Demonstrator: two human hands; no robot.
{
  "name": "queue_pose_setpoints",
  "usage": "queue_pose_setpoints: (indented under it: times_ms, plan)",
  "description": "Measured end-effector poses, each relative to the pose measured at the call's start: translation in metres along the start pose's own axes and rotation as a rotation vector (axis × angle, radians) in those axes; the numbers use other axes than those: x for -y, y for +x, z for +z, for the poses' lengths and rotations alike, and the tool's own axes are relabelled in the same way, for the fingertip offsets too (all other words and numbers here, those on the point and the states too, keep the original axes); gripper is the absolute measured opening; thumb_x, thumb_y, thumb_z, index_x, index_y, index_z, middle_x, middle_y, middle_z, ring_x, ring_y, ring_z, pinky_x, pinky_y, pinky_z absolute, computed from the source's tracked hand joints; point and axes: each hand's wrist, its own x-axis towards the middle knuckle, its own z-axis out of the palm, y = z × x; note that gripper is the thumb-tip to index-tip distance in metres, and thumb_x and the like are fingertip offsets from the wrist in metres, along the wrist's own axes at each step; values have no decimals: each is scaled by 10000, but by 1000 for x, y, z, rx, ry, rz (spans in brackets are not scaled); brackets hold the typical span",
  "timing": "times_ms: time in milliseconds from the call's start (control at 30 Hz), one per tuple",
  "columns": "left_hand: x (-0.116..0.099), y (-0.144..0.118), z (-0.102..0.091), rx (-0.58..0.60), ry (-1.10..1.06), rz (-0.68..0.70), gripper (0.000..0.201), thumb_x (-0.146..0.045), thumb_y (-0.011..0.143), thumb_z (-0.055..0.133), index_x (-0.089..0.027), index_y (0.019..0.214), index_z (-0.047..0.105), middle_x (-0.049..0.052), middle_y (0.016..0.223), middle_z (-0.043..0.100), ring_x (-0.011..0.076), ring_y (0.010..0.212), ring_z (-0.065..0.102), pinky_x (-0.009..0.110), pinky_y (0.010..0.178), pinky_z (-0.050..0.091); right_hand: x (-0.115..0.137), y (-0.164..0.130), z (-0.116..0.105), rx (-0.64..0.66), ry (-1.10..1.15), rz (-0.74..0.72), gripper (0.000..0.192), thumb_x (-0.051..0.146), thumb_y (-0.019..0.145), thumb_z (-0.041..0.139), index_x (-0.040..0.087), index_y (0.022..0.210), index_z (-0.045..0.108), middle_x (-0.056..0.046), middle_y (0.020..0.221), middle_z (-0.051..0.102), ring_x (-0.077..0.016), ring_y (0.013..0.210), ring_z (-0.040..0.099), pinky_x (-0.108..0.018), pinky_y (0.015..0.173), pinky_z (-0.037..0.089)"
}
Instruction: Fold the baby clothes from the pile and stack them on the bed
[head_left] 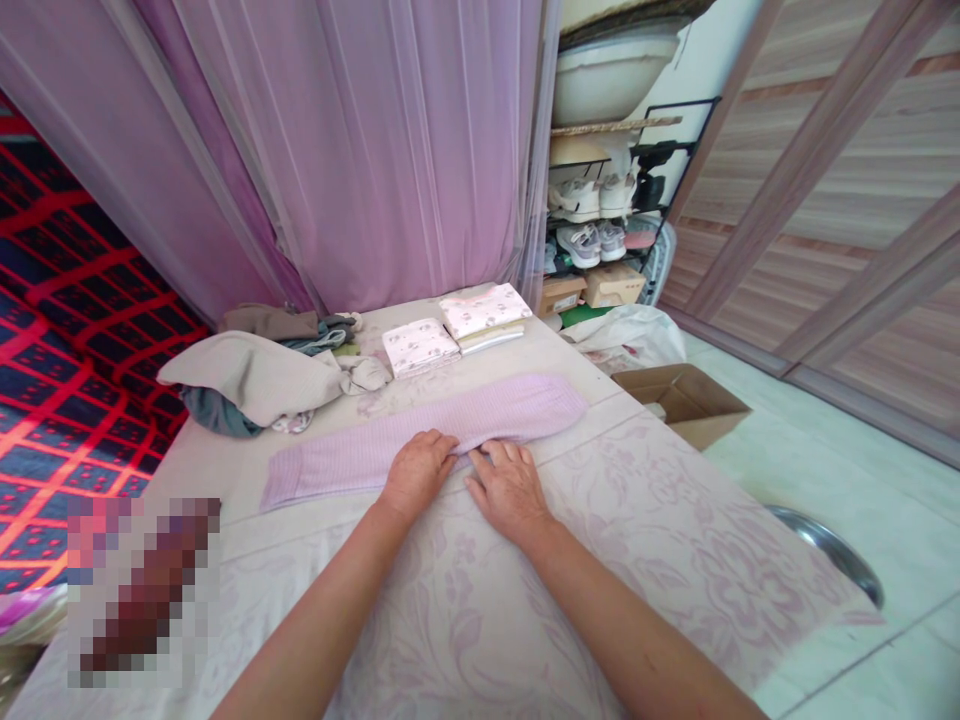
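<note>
Single view, worn at head height and directed forward and down. The bed (637, 520) is seen close, lengthwise. The curtain (375, 150) is faced at the far end.

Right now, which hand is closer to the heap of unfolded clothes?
Left. The left hand rests on the lilac garment, on the side toward the heap; the right hand lies farther from it.

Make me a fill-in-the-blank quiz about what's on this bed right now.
1. Both hands press on a long folded cloth coloured ____.
2. The left hand and right hand lie palms ____.
3. The shoes sit on a ____.
4. The cardboard box stands on the ____.

Missing: purple; down; rack; floor
</note>
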Motion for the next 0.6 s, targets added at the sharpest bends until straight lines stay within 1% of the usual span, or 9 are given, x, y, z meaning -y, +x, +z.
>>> queue_pose_setpoints:
  times_ms: [100,233,300,433,600]
  plan:
    - [-3,0,-5,12,53,-26,243,-233,920,476,-208,1111,623,60,966,623,190,935,571,297,840,468,0,2,1,-6,-3,19,355,379,872,545,211,1179,605,-109,1132,578,-259,1034,464,-399,873,331]
    - [-4,4,-9,-2,124,-60,249,-238,936,447,-215,1109,624,67,985,592,199,941,561,302,835,465,0,2,4,-38,-2,23,412,406,871,542,213,1234,572,-115,1180,562,-266,1075,447,-414,918,308]
    - [-4,4,-8,2,146,-57,250,-222,933,452,-232,1111,627,65,987,583,198,941,555,301,833,462,0,3,5,-40,-1,20,420,411,871,542,217,1243,563,-110,1173,565,-264,1075,445,-418,927,301]
    - [-3,-1,-1,12,132,-14,302,-164,909,473,-247,1160,619,62,1009,582,194,941,548,303,848,460,0,6,6,-27,-14,53,378,414,866,549,216,1185,590,-100,1094,582,-258,1018,460,-412,886,315]
    - [0,-9,4,-24,112,19,359,-139,900,463,-263,1205,606,51,1050,591,183,952,541,301,879,457,2,8,4,-13,-14,74,344,429,864,549,219,1127,616,-101,1051,577,-259,995,462,-403,851,321]
